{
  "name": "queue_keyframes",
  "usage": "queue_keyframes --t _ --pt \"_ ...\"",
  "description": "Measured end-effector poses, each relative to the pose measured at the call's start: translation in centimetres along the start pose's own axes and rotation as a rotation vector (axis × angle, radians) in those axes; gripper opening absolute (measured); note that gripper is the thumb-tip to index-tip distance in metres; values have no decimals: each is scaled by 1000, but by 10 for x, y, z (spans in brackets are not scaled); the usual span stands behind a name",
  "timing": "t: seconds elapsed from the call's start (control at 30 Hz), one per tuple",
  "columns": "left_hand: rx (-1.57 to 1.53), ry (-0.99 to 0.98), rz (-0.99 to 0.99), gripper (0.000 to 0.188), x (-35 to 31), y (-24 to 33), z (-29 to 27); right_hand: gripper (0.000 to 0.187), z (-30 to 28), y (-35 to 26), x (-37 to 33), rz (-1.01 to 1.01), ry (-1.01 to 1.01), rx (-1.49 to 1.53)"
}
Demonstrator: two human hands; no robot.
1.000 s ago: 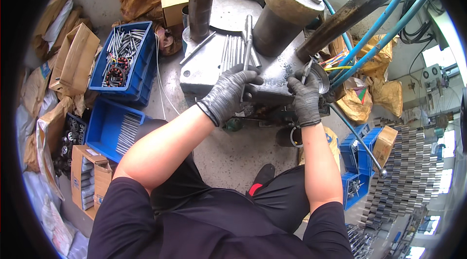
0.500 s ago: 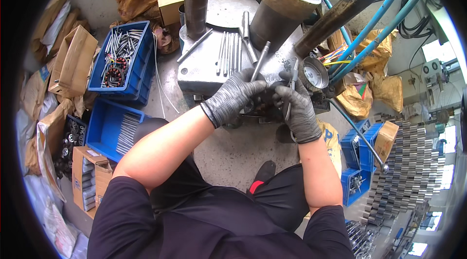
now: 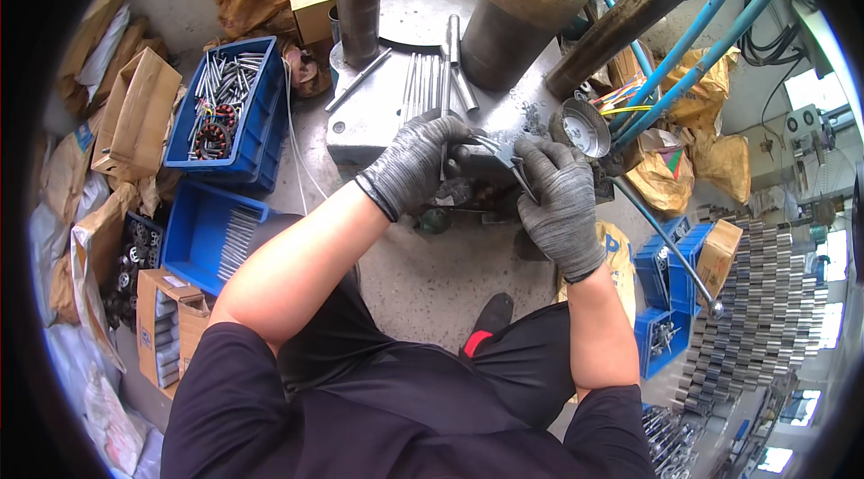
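My left hand (image 3: 416, 160), in a grey-black glove, is closed round a slim metal rod (image 3: 445, 90) that stands up out of the fist. My right hand (image 3: 560, 202), gloved alike, grips a grey metal hand tool (image 3: 506, 152) with a forked-looking end; its exact kind is unclear. That end reaches leftward to the left fingertips, and whether it touches the rod I cannot tell. Beyond the hands, several thin rods (image 3: 421, 83) lie side by side on a grey metal machine table (image 3: 364, 133), beside thicker metal pieces (image 3: 465, 92).
A thick cylinder (image 3: 513, 20) and a steel column (image 3: 358, 2) rise from the machine table. Right of it are a round metal cup (image 3: 583, 128), blue hoses (image 3: 697, 47) and a ball-ended lever (image 3: 670, 250). Blue bins (image 3: 256, 133) with metal parts stand at left.
The tool in my right hand has turned from upright to slanting, its end now at the left fingers. The left hand has shifted slightly left, and its rod stands more upright.
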State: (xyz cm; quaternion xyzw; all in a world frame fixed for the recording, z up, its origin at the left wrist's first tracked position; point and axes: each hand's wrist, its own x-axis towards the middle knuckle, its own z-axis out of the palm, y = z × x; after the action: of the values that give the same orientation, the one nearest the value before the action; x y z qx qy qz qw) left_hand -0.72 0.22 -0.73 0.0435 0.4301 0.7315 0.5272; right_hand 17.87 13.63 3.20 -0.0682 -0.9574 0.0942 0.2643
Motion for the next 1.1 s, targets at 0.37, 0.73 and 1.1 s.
queue_keyframes --t 0.37,0.73,1.1 --pt "8 -69 32 8 6 -6 -8 63 1 3 -1 15 1 -10" --pt "10 -49 6 9 2 -6 -6 63 3 4 -1 13 -10 -33" --pt "435 -120 266 44 -10 4 4 46 9 42 -16 392 32 498"
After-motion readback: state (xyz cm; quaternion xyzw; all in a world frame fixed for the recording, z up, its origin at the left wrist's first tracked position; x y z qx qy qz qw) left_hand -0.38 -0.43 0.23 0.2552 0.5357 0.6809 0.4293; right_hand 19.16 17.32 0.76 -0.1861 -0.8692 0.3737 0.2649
